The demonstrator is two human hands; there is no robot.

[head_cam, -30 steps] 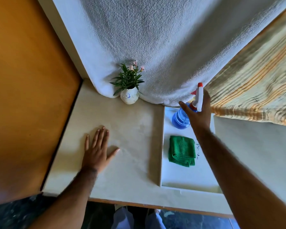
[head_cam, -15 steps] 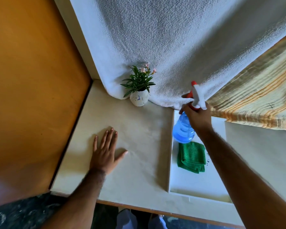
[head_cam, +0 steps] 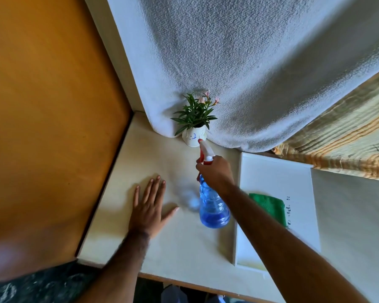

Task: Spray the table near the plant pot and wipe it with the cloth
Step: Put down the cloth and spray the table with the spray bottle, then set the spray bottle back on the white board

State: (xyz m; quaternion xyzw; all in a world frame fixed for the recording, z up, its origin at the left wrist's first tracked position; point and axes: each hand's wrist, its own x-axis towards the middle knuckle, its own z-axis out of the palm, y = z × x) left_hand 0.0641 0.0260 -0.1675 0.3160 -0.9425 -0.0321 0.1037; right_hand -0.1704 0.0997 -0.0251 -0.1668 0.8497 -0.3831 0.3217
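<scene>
My right hand (head_cam: 216, 171) grips the neck of a blue spray bottle (head_cam: 212, 206) with a white and red trigger head, held in the air over the cream table (head_cam: 166, 162). Its nozzle points toward the small white plant pot (head_cam: 194, 137) with green leaves at the back. My left hand (head_cam: 149, 206) lies flat on the table, fingers spread, left of the bottle. A folded green cloth (head_cam: 269, 205) lies on the white board, partly hidden by my right forearm.
A white board (head_cam: 276, 178) covers the table's right part. A white towel (head_cam: 239, 73) hangs behind the pot, a striped fabric (head_cam: 348, 138) at the right. An orange wooden panel (head_cam: 48, 117) borders the table's left side. The table's front edge runs near me.
My right hand has lifted the spray bottle off the white board and carried it left, over the table in front of the plant pot. The left hand stays flat.
</scene>
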